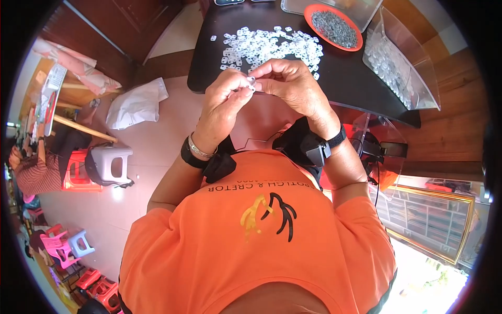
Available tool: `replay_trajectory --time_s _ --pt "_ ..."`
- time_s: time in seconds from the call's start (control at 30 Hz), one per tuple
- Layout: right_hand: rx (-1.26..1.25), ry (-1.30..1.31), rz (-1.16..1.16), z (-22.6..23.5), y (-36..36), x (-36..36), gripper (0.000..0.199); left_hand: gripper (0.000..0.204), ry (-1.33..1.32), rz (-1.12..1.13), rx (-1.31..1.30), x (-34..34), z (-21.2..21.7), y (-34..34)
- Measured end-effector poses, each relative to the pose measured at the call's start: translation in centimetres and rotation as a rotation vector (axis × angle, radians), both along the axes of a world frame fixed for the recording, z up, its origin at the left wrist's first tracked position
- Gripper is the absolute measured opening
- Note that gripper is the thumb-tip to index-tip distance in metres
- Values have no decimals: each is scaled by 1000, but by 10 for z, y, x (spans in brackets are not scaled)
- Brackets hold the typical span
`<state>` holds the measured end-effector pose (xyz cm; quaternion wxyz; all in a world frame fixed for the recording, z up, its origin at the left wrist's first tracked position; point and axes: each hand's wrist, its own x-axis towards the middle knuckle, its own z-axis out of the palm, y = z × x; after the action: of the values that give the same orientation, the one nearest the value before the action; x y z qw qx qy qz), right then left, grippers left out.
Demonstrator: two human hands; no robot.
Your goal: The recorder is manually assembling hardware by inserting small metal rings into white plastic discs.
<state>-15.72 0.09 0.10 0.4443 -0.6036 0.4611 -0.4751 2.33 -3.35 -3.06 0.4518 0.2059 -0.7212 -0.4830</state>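
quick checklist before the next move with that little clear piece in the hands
1. Both hands on the small clear piece: ok; left hand and right hand pinch it together.
2. Piece visible: not ok, fingers mostly hide it.
3. Pile of clear pieces within reach on the black table: ok.
4. Orange dish of grey parts upright: ok.
5. Clear bin holds pieces: ok.

Both hands meet just off the near edge of the black table [345, 78]: the left hand [222, 102] and right hand [293, 83] pinch a small clear plastic piece [251, 83] between their fingertips. A heap of clear pieces [272, 47] lies mid-table; an orange dish [333, 26] of grey parts sits toward the far edge, a clear bin [402, 68] at the right edge.
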Motion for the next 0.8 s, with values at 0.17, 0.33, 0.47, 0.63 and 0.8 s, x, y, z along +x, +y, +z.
replay_trajectory --time_s 0.17,0.33,0.47,0.63,0.8 --pt "6 54 9 -2 14 -2 11 10 -93 -27 -132 -1 5 9" --pt "-58 48 -50 -3 22 -3 10 10 -103 -46 -184 3 8 12" --pt "-23 -159 -69 -3 23 -10 10 12 32 -86 19 5 10 14" --pt "-29 -175 -74 -6 23 -5 9 16 213 -139 235 4 7 13" --pt "-285 419 -544 -24 -6 -44 14 16 242 -175 278 6 6 15"
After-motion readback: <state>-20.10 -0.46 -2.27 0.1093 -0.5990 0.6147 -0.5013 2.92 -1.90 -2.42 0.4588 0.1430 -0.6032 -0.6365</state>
